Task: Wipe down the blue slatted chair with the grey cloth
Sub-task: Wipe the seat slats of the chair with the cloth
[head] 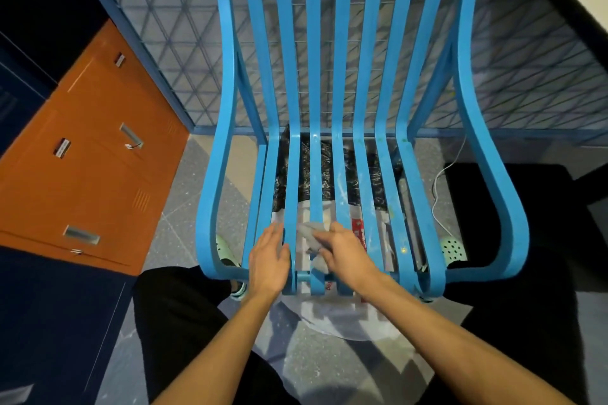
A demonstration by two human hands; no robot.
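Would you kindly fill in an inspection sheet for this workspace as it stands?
Surface: blue slatted chair; pale smears and specks on the right-hand seat slats.
Job's things: grey cloth, bunched on the middle seat slats near the front edge.
Clutter: dark bag and white plastic bag on the floor under the chair; green clog by its right side.
Hands: left hand flat, fingers straight on a seat slat; right hand holds the cloth.
Cables: white cable trailing on the floor right of the chair.
Surroundings: orange cabinet at left; blue mesh panel behind; speckled floor.
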